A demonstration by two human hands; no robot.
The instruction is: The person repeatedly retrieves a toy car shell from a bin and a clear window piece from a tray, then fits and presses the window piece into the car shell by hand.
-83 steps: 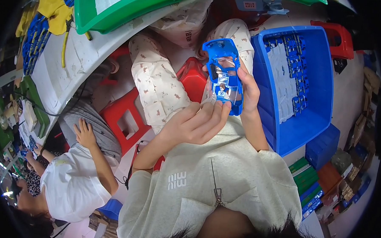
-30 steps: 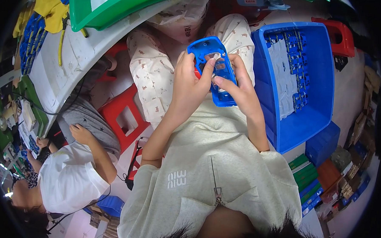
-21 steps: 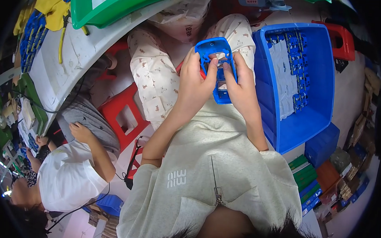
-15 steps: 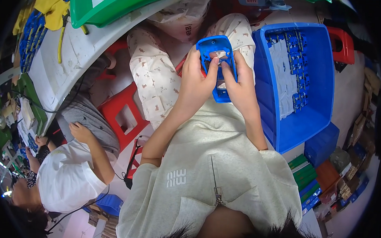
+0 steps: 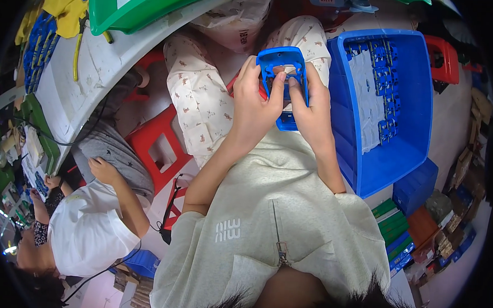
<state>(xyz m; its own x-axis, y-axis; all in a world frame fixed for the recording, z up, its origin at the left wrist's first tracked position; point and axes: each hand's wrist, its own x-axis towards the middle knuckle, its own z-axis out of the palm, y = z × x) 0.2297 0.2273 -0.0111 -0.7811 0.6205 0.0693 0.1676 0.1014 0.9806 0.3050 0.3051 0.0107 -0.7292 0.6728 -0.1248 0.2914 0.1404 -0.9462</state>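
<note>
Above my lap I hold a blue plastic housing point(image 5: 281, 56), an elongated frame with openings through it. My left hand point(image 5: 253, 96) wraps its left side, thumb laid on the inner face. On the opposite edge my right hand point(image 5: 313, 104) grips with fingers behind and thumb pressed near the middle. Both thumbs sit close together over the openings. The backs of the fingers' grip are hidden behind the housing. To the right stands a large blue bin point(image 5: 409, 139) with rows of blue parts point(image 5: 392, 78) and a crumpled white sheet point(image 5: 368, 104) inside.
A white table point(image 5: 75, 105) curves along the left, bearing a green tray point(image 5: 117, 17), yellow cloth point(image 5: 63, 11) and blue parts. Red stools point(image 5: 159, 136) stand beneath and beside it. A co-worker in a white shirt point(image 5: 92, 232) sits at left. Boxes point(image 5: 456, 212) are stacked at far right.
The housing has tilted in my hands, so its lower end looks shorter and its top rim faces me more. Both hands keep their hold and have shifted only slightly.
</note>
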